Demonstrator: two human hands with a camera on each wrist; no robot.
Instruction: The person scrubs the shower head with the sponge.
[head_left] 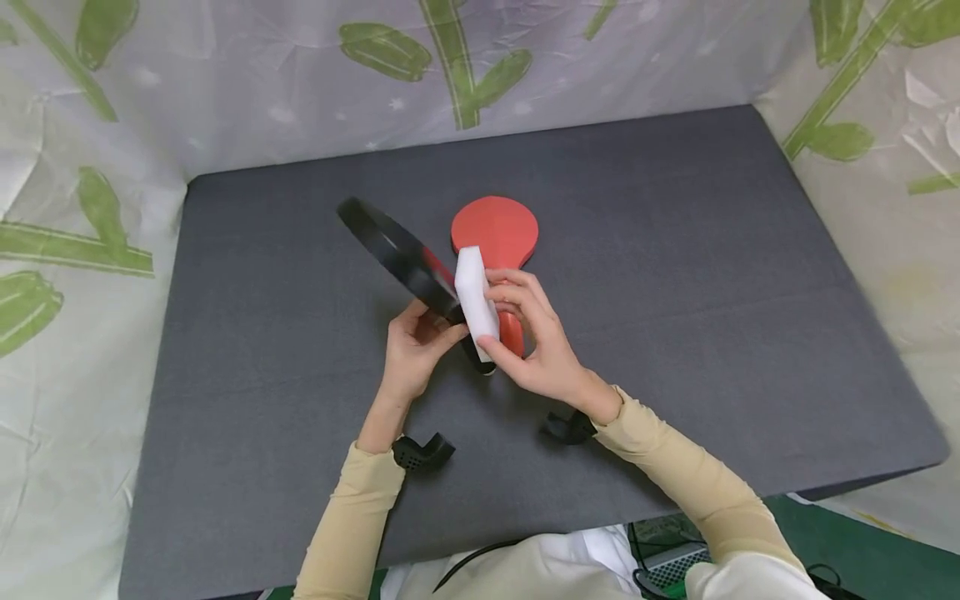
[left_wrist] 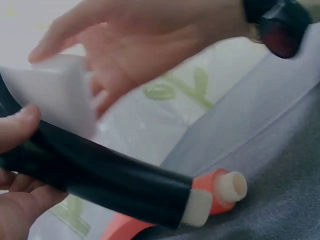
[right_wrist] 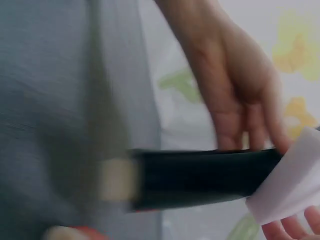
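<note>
Over the middle of the table, the left hand grips a black paddle near the neck, its blade tilted up to the left. The right hand holds a white sponge-like block between thumb and fingers, right at the paddle's neck. Flat on the table behind lies a red paddle, its handle partly hidden by the right hand. The left wrist view shows the black handle with a pale end, and the block over the neck. Left fingers also show around the handle in the right wrist view.
A dark grey cloth covers the table. White curtains with green leaf prints surround its back and sides. Black wrist cameras sit on both forearms. Cables and a grey box are below the front edge.
</note>
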